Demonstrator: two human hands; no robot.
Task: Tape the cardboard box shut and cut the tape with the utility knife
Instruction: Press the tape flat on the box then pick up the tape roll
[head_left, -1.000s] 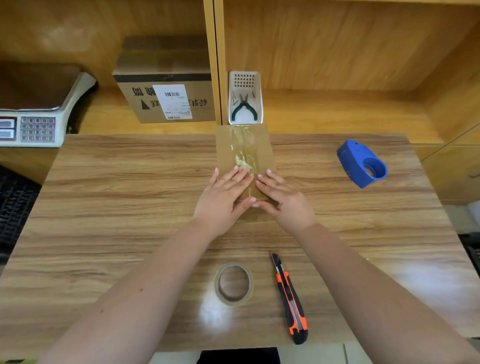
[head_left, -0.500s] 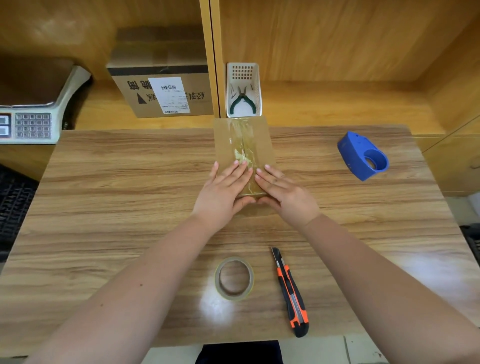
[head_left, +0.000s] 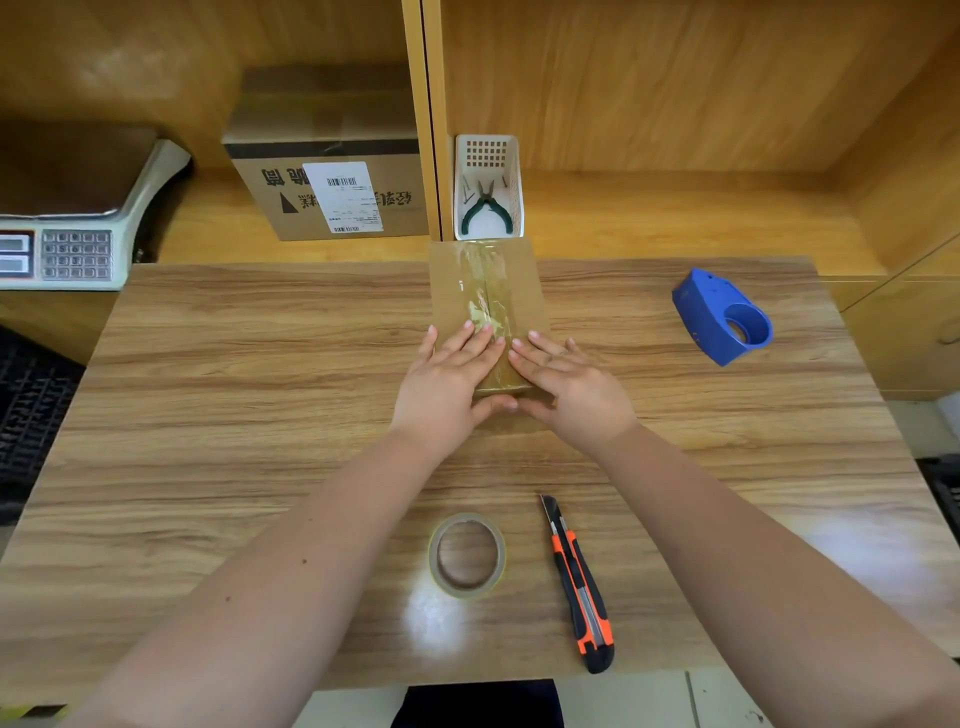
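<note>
A small brown cardboard box (head_left: 452, 291) lies at the table's far middle, with clear tape (head_left: 485, 296) running along its centre seam. My left hand (head_left: 447, 384) and my right hand (head_left: 566, 384) rest flat on the box's near end, fingers spread, thumbs at its front edge. Neither hand holds anything. A roll of clear tape (head_left: 466, 555) lies flat near the table's front edge. Just right of it lies an orange and black utility knife (head_left: 579, 584), blade end pointing away from me.
A blue tape dispenser (head_left: 719, 317) sits on the wooden table (head_left: 208, 415) at the far right. On the shelf behind stand a labelled cardboard carton (head_left: 332, 182), a white basket with green pliers (head_left: 487, 192) and a weighing scale (head_left: 67, 234) at far left.
Both hands stay flat on the box's near end, shifting only slightly. The view has tilted a little, so everything sits lower in the frame than before.
</note>
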